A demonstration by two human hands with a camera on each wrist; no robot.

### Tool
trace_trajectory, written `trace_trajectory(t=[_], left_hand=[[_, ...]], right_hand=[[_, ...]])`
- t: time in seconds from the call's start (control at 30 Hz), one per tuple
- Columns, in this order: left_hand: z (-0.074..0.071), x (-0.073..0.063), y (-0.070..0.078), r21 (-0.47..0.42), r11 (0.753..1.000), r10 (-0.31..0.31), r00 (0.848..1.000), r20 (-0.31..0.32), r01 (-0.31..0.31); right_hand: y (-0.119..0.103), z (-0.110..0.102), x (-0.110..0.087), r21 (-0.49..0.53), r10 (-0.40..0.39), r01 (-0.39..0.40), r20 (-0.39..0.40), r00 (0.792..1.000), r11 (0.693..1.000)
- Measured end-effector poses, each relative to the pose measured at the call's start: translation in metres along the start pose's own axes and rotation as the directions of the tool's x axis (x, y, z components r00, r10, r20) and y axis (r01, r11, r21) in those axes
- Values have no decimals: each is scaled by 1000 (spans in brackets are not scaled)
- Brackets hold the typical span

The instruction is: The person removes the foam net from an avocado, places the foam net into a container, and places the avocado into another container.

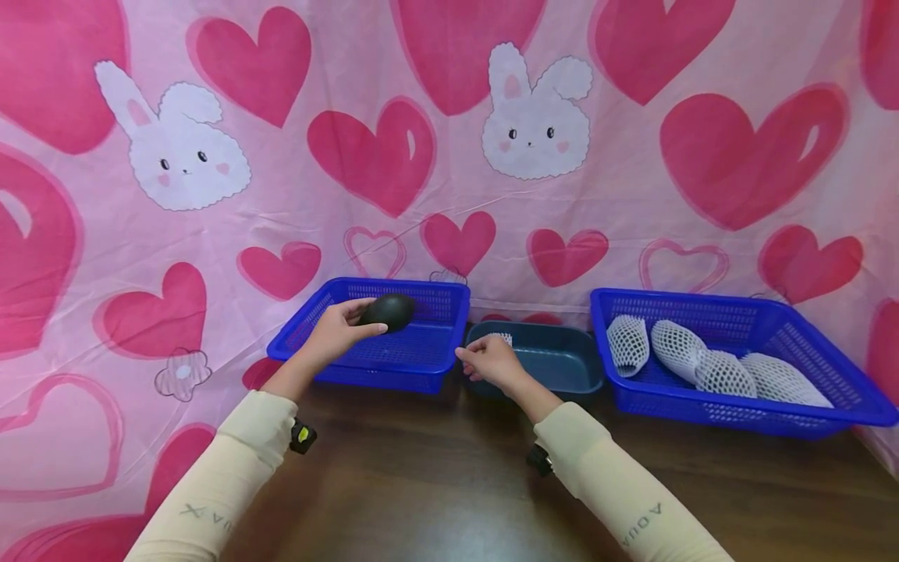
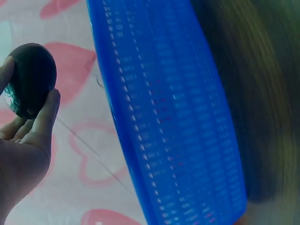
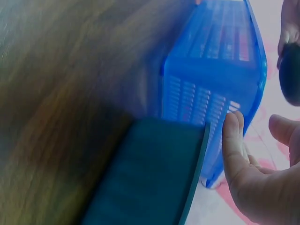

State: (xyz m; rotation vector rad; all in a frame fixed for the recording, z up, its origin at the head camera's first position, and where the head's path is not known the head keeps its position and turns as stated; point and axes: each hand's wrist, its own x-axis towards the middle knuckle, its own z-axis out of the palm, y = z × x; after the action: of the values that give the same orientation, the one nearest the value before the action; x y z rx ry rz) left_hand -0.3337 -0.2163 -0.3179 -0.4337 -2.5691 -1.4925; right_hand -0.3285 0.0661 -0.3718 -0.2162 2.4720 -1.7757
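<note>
My left hand (image 1: 340,328) grips a dark avocado (image 1: 392,312) between thumb and fingers, above the left blue basket (image 1: 414,378). In the left wrist view the avocado (image 2: 33,82) shows its dark, shiny skin, with fingertips on both sides. My right hand (image 1: 495,361) hovers over the left end of a dark teal tray (image 1: 562,363), close to the basket's right rim. In the right wrist view the thumb and fingers of the right hand (image 3: 258,183) stand apart with nothing between them. White foam netting (image 1: 504,338) shows in the tray, partly hidden behind this hand.
On the right stands another blue basket (image 1: 674,402) holding several pieces in white foam nets (image 1: 677,347). A pink cloth (image 1: 449,187) with hearts and rabbits hangs right behind the containers. The brown wooden table (image 1: 421,476) stretches in front of them.
</note>
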Motion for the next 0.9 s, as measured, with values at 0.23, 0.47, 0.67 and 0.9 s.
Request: trace_trajectory(t=[0.23, 0.47, 0.67, 0.9], left_hand=[[-15, 6, -14, 69, 995, -60, 996, -73, 65], [-27, 11, -28, 154, 982, -83, 986, -144, 105], [-34, 14, -40, 194, 975, -73, 980, -184, 109], [-38, 17, -53, 257, 957, -80, 972, -221, 138]], right_hand=[[-1, 15, -4, -9, 24, -24, 1, 1000, 1000], [-4, 22, -4, -29, 7, -7, -16, 1000, 1000], [-4, 26, -3, -30, -11, 9, -39, 999, 999], [-4, 30, -3, 56, 33, -31, -39, 999, 998]])
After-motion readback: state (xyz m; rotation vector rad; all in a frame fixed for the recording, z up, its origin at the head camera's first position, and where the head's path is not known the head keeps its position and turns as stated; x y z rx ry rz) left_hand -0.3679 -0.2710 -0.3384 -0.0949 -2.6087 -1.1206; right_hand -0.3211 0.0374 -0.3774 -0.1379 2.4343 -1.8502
